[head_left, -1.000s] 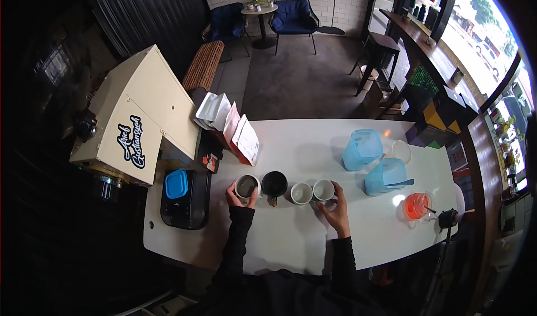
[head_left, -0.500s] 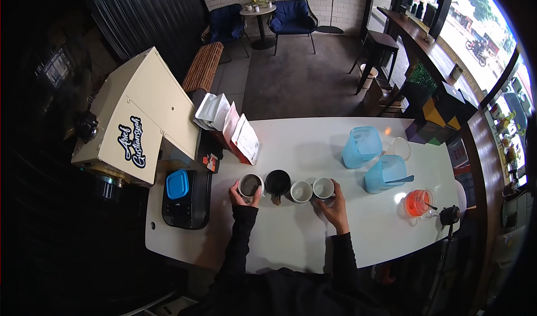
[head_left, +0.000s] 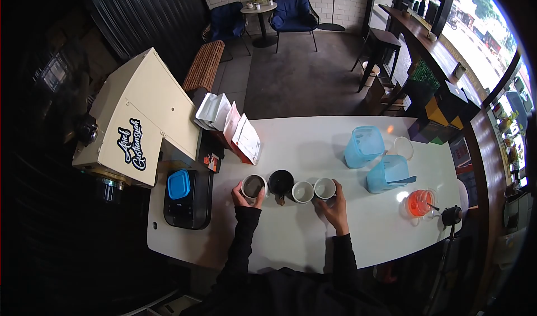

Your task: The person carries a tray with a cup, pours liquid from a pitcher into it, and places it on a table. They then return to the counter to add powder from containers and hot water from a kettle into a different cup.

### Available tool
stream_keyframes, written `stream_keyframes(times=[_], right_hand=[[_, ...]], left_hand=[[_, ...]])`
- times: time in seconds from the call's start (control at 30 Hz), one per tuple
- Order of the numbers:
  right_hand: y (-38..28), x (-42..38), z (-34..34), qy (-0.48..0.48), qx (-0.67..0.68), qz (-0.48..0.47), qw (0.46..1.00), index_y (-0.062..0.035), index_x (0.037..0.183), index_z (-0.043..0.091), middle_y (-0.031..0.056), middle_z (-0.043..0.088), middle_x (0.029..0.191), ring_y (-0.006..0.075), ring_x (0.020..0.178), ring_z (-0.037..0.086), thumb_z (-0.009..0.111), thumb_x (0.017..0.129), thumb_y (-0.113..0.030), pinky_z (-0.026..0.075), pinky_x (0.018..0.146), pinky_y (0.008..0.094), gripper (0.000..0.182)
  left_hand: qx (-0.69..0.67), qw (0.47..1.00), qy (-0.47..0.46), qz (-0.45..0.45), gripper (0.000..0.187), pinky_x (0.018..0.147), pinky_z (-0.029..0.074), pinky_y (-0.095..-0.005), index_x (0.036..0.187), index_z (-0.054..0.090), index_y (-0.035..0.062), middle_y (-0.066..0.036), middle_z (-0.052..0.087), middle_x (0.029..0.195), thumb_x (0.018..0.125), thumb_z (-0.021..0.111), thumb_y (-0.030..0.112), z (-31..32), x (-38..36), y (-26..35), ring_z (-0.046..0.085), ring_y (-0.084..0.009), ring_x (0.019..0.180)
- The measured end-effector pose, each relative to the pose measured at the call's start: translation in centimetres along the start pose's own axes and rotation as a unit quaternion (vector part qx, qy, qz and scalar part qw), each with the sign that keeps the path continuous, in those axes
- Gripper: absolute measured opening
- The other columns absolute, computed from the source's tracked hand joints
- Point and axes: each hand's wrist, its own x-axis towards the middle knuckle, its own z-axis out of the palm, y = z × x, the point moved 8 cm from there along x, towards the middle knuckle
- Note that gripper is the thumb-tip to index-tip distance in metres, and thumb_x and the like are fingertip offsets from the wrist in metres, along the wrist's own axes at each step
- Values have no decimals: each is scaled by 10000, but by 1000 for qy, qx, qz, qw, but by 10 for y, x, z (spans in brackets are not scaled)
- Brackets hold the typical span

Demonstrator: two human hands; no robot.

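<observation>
Four cups would be several, standing side by side on the white table. At the left end, my left hand (head_left: 249, 197) is curled round a white cup (head_left: 254, 185) with something dark brown inside. Beside it stands a black cup (head_left: 281, 180) with a brown handle pointing toward me. Two white cups follow, the nearer-middle white cup (head_left: 302, 192) and the right-end white cup (head_left: 324, 188), both pale inside. My right hand (head_left: 334, 207) grips the right-end cup from its right side, thumb at the near side. Part of that hand's fingers are hidden behind the cup.
Left of the cups are a cream machine (head_left: 134, 120) and a black scale (head_left: 188, 211) bearing a blue lid (head_left: 179, 184). Pouches (head_left: 244, 140) stand behind. To the right are two blue containers (head_left: 363, 147), a jug of red liquid (head_left: 419, 203) and a black-handled object (head_left: 451, 216).
My left hand and its cup have shifted very slightly right, along with the black cup. My right hand stays on its cup. The whole view has moved a little.
</observation>
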Motion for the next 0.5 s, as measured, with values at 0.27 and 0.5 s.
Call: stream_keyframes(times=[0.27,0.5], right_hand=[[-2,0,1,-3,12,3,1000,-25,1263,388,160,547,1139,301,1096,529,718,678,-48,418,922,377,672],[-5,-7,-5,32,-117,1,993,-25,1265,390,181,542,1141,365,1054,508,741,672,-66,419,888,414,690]], left_hand=[[15,1000,-13,18,672,922,389,-404,1186,388,1,-179,469,1133,697,776,249,4,-2,0,481,-294,1062],[-46,998,-34,-21,665,870,426,-414,1190,435,32,-171,477,1126,673,782,264,-3,1,-5,493,-310,1039]])
